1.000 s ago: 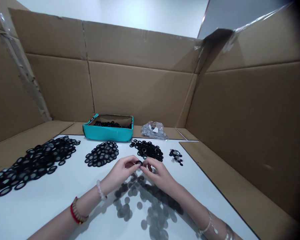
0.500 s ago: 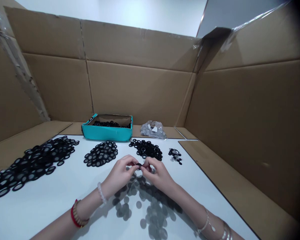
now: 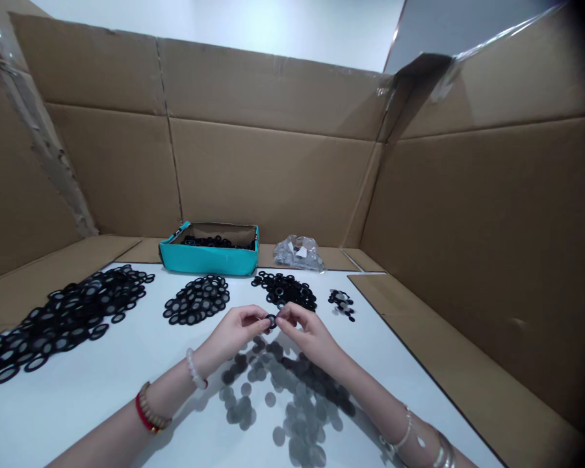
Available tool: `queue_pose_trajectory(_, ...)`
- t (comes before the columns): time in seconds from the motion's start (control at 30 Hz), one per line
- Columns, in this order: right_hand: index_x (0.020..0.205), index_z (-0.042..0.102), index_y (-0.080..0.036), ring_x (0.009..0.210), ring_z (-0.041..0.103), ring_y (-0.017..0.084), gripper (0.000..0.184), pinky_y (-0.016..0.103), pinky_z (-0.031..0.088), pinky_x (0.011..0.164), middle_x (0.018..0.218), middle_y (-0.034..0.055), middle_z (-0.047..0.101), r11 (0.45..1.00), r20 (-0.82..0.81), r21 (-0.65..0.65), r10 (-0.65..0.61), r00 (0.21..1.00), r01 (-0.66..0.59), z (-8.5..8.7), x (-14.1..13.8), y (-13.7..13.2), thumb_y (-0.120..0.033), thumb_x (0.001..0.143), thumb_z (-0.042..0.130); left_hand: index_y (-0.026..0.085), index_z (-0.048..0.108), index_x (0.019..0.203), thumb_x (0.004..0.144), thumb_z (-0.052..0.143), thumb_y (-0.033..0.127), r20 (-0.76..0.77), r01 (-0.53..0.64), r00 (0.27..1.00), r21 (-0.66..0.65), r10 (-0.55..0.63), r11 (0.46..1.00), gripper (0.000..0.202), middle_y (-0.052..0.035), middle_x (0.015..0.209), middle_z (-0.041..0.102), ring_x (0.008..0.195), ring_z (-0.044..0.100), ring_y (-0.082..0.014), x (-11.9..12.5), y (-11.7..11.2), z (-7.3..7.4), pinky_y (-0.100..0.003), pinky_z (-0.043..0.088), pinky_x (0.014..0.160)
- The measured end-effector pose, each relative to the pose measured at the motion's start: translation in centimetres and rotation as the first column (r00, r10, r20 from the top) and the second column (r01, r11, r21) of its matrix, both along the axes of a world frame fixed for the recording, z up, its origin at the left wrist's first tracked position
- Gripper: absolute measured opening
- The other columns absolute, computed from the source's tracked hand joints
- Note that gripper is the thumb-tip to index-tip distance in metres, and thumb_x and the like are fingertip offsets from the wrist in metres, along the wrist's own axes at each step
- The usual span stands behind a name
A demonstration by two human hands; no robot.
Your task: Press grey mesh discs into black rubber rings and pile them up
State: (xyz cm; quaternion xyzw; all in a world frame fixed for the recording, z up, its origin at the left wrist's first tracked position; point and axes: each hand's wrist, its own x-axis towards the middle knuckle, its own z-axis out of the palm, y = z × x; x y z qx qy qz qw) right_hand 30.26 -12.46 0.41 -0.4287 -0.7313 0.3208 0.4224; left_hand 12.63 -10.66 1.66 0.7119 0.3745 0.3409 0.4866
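Observation:
Between my two hands is a small black ring (image 3: pixel 272 321), its pale centre facing me. My left hand (image 3: pixel 241 330) pinches its left edge between thumb and fingers. On its right edge, my right hand (image 3: pixel 305 330) closes with thumb and fingertips. Below the hands, loose grey translucent discs (image 3: pixel 305 416) lie scattered on the white table (image 3: pixel 185 383). Just behind the hands sits a pile of black rings (image 3: pixel 287 290). Left of that is a heap of black rings with grey centres (image 3: pixel 197 300).
A teal box (image 3: pixel 209 259) holding black rings stands at the back, beside a clear plastic bag (image 3: pixel 299 252). A long pile of rings (image 3: pixel 68 315) spreads at left; small black and grey pieces (image 3: pixel 341 302) lie right. Cardboard walls (image 3: pixel 273 153) surround the table.
The ring between my hands has turned from nearly edge-on to show its pale centre. My left hand has shifted slightly left, and my right fingers have changed their grip a little.

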Motion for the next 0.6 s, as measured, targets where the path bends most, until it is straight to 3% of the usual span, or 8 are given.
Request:
queue_pose_trajectory(0.13,0.075,0.051,-0.018,0.063,0.044,0.012,0.014,0.022,0.036,0.057,0.068,-0.0026,0.048,0.998,0.060,0.050,0.027,0.998,-0.030,0.1,0.0,-0.2,-0.027,0.085,0.051,0.015,0.061,0.075,0.077,0.057,0.030,0.046,-0.022,0.999,0.023,0.021,0.999,0.016,-0.0015,0.071,0.060,0.067,0.055,-0.0148,0.2,-0.2,-0.1,-0.025,0.044,0.062)
queue_pose_trajectory(0.27,0.069,0.047,-0.018,0.061,0.044,0.011,0.019,0.022,0.033,0.057,0.066,-0.0033,0.048,0.996,0.125,0.067,0.058,0.990,-0.067,0.2,-0.2,-0.5,-0.024,0.086,0.048,0.017,0.056,0.092,0.076,0.056,0.021,0.145,-0.068,0.988,0.057,0.059,0.996,0.016,-0.0019,0.081,0.059,0.079,0.057,-0.0161,0.4,-0.3,-0.7,-0.027,0.046,0.072)
queue_pose_trajectory(0.4,0.066,0.044,-0.018,0.063,0.043,0.012,0.022,0.023,0.033,0.059,0.066,-0.0030,0.046,0.997,0.063,0.025,0.072,0.995,-0.074,0.5,-0.2,-0.7,-0.024,0.086,0.048,0.017,0.052,0.093,0.076,0.056,0.022,0.173,-0.054,0.984,0.007,0.052,0.999,0.018,-0.0002,0.075,0.056,0.074,0.056,-0.0149,0.3,-0.2,-0.9,-0.026,0.044,0.066)
queue_pose_trajectory(0.6,0.064,0.043,-0.018,0.064,0.041,0.013,0.026,0.024,0.033,0.060,0.064,-0.0027,0.043,0.997,-0.032,0.003,0.072,0.997,-0.072,1.0,-0.1,-0.6,-0.031,0.084,0.051,0.016,0.053,0.084,0.072,0.063,0.028,0.197,0.011,0.980,-0.090,0.007,0.996,0.020,0.0017,0.067,0.055,0.064,0.053,-0.0124,-0.1,0.0,0.2,-0.023,0.039,0.058)
